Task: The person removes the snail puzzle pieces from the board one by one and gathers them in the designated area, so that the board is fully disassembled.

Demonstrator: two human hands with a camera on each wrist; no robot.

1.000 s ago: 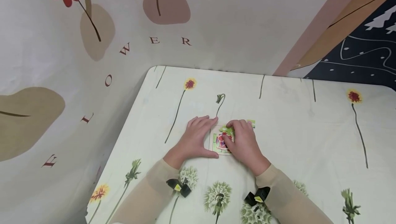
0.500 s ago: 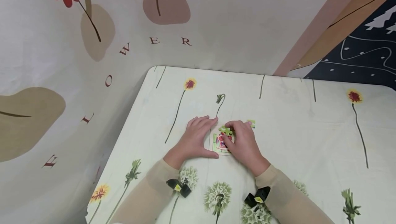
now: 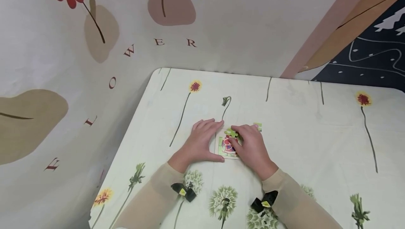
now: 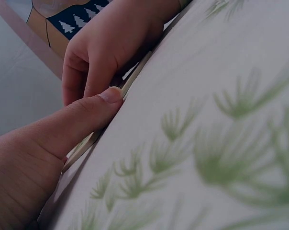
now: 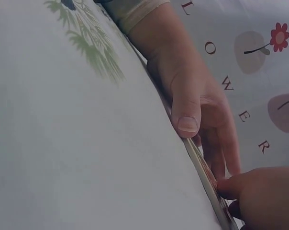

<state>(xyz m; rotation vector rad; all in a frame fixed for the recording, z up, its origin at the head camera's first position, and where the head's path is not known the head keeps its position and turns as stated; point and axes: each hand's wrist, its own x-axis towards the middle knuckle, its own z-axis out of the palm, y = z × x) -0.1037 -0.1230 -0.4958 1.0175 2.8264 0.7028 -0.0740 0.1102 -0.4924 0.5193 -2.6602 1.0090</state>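
A small jigsaw board [image 3: 220, 133] with a pale border and a pink, red and green picture lies on the table between the hands. My left hand [image 3: 200, 141] holds the board at its left side, thumb along the near edge and fingers spread toward the far edge. In the left wrist view that thumb [image 4: 99, 103] presses against the board's edge. From the right, my right hand [image 3: 252, 148] pinches a green puzzle piece [image 3: 230, 132] between thumb and forefinger, over the board's upper part. The palm and fingers hide the board's right side.
A small green and pink picture piece [image 3: 258, 126] lies just beyond the right hand, partly covered by it. The tablecloth [image 3: 303, 137] is white with printed flowers. A printed cloth wall [image 3: 240, 28] stands along the table's back and left.
The green piece and the right fingertips have shifted slightly over the board. The left hand keeps its place, and the head view has moved a touch.
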